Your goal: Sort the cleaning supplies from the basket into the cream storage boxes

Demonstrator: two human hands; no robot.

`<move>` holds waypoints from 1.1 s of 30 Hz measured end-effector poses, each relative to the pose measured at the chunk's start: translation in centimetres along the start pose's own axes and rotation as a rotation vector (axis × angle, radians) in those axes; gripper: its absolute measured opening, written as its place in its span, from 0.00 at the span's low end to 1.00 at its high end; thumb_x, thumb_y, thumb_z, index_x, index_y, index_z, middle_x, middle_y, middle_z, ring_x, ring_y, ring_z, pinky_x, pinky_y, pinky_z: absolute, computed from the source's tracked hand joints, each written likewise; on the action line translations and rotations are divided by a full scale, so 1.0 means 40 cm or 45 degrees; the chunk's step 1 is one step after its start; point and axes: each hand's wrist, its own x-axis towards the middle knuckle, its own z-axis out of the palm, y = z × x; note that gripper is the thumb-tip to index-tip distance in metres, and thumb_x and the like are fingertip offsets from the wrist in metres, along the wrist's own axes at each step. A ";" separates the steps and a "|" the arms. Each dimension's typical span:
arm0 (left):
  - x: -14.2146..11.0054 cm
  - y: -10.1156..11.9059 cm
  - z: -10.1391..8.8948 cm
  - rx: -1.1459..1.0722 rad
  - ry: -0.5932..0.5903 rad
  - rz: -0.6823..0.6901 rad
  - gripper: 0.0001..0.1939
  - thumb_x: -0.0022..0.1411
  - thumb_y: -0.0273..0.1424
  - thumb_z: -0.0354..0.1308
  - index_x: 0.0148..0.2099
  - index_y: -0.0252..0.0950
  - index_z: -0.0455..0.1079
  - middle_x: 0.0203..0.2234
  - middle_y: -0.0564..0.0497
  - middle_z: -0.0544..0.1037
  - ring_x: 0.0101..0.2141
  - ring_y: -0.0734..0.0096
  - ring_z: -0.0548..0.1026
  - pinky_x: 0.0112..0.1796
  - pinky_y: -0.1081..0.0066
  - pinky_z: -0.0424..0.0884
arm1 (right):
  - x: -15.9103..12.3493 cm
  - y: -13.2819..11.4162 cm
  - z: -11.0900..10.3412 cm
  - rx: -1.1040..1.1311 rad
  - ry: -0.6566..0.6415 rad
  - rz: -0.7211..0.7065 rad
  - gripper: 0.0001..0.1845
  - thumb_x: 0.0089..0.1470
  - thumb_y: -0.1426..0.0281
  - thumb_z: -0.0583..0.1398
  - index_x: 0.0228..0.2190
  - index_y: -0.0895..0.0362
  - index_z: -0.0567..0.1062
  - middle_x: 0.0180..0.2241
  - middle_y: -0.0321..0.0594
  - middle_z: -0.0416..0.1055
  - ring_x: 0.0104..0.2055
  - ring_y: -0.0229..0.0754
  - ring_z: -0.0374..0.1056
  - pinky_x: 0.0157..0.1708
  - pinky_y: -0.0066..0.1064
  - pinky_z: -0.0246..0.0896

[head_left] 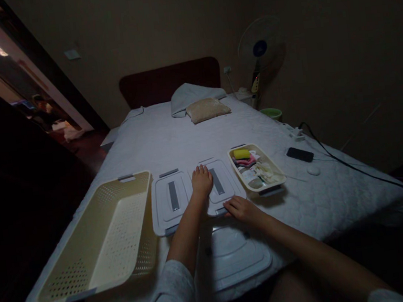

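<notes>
My left hand (pixel 202 180) lies with its fingers stretched out on a white lid (pixel 226 179), left of the lid's grey handle (pixel 217 182). At the near edge of that same lid, beside its grey latch (pixel 221 211), the fingers of my right hand (pixel 239 208) are bent around the edge. A second white lid with a grey handle (pixel 173 196) is just to the left. Nearer to me lies a larger, shiny white lid (pixel 234 258). To the right stands a cream basket (pixel 280 181) holding a yellow roll, pink cloth and pale items.
A large cream basket (pixel 141 229) with perforated sides stands on the left of the bed (pixel 157 136). A black phone (pixel 300 154), a round white object (pixel 313 171) and cables lie at right. Pillows (pixel 208 109) and a fan (pixel 260 48) are farther back.
</notes>
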 end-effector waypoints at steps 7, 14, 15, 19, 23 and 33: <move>-0.008 0.000 0.002 -0.015 0.014 0.005 0.24 0.63 0.33 0.37 0.57 0.28 0.57 0.56 0.38 0.60 0.57 0.58 0.55 0.54 0.58 0.50 | 0.022 0.000 -0.041 0.137 -0.187 0.167 0.12 0.55 0.63 0.53 0.30 0.59 0.69 0.30 0.43 0.66 0.33 0.40 0.60 0.32 0.30 0.56; -0.011 -0.005 -0.003 -0.012 0.020 0.019 0.24 0.63 0.32 0.36 0.58 0.26 0.57 0.56 0.36 0.59 0.57 0.56 0.55 0.54 0.57 0.51 | 0.066 0.054 -0.063 0.236 -0.192 0.117 0.15 0.52 0.59 0.54 0.29 0.59 0.71 0.28 0.42 0.66 0.31 0.40 0.61 0.32 0.30 0.55; -0.011 -0.005 -0.002 -0.010 0.023 0.018 0.24 0.63 0.32 0.36 0.58 0.26 0.57 0.56 0.36 0.60 0.57 0.56 0.55 0.54 0.57 0.51 | 0.080 0.070 -0.063 0.260 -0.164 0.171 0.14 0.53 0.61 0.53 0.28 0.59 0.71 0.27 0.42 0.66 0.31 0.39 0.61 0.33 0.30 0.55; -0.011 -0.005 0.003 -0.010 0.038 0.007 0.24 0.63 0.33 0.36 0.58 0.27 0.57 0.56 0.38 0.60 0.57 0.57 0.55 0.54 0.57 0.50 | 0.166 0.154 -0.048 0.229 -0.012 0.562 0.15 0.57 0.67 0.48 0.29 0.60 0.71 0.29 0.43 0.68 0.35 0.39 0.63 0.38 0.29 0.55; -0.015 -0.006 0.002 -0.005 0.064 0.003 0.24 0.64 0.33 0.36 0.57 0.28 0.57 0.57 0.39 0.60 0.57 0.59 0.55 0.55 0.58 0.50 | 0.274 0.248 -0.005 0.159 -0.099 0.802 0.15 0.57 0.68 0.48 0.39 0.60 0.70 0.38 0.45 0.69 0.42 0.40 0.63 0.44 0.29 0.53; -0.018 -0.014 0.005 -0.173 0.108 -0.026 0.21 0.62 0.27 0.37 0.53 0.26 0.62 0.53 0.38 0.64 0.57 0.61 0.57 0.56 0.59 0.50 | 0.414 0.343 0.145 0.077 -0.540 0.944 0.23 0.58 0.61 0.44 0.47 0.60 0.67 0.47 0.51 0.67 0.48 0.47 0.63 0.46 0.35 0.54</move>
